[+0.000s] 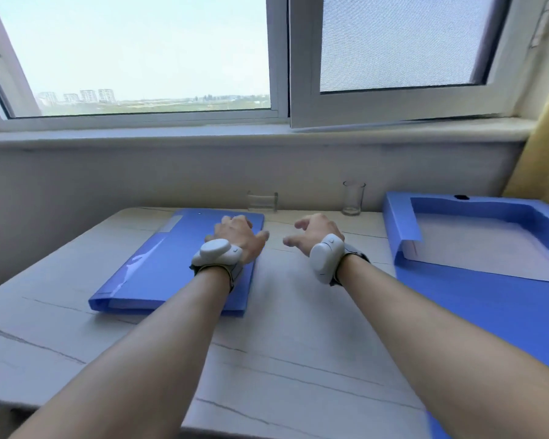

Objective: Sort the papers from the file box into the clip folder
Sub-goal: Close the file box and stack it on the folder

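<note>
Left hand (240, 237) flat on closed clip folder (159, 264), grip released; right hand (311, 234) loose, empty, nearer file box (403, 223) at right.

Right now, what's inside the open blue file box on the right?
The file box holds white papers. Only the top sheet shows; whatever lies beneath is covered.

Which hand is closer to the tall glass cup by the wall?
Right. The right hand hovers over the table just in front of the glass cup; the left hand rests on the closed blue folder, farther left.
</note>
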